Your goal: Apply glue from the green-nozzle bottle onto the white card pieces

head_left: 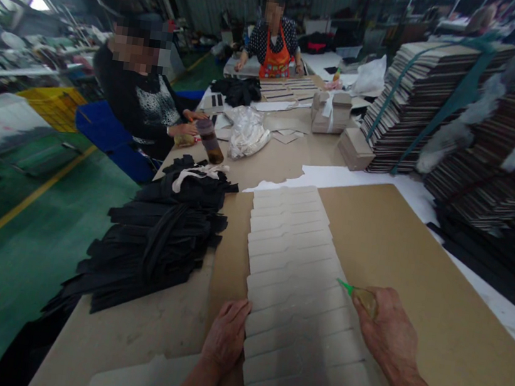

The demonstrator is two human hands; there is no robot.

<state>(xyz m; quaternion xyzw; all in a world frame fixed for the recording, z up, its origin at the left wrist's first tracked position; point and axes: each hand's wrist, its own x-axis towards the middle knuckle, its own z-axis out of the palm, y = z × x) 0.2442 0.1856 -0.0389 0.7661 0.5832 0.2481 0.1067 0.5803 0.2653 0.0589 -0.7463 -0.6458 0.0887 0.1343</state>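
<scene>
1. Workshop with a green floor (34, 195); beige work table (139, 335) reaching from near edge to far end.
2. Across the table: large brown flat board (376, 227), bearing a long overlapping row of pale grey, thin flat pieces (295, 267).
3. Left hand (225, 334): rests fingers, bent and close together, against the row's left edge; cannot tell whether pinching anything.
4. Right hand (389, 327): closes around a small amber, translucent squeeze bottle (367, 304); points its green tapered nozzle (344, 286) leftward at the row's right edge.
5. Left of the board: heaped black fabric-like strips (162, 231), partly overhanging the table.
6. Farther up: clear cup of brown liquid (210, 142) beside a whitish translucent plastic bag (247, 135).
7. Right rear: tall strapped stack of flat sheets (408, 92).
8. Far end: person in orange apron (277, 44); left side, person in dark top (142, 95).
</scene>
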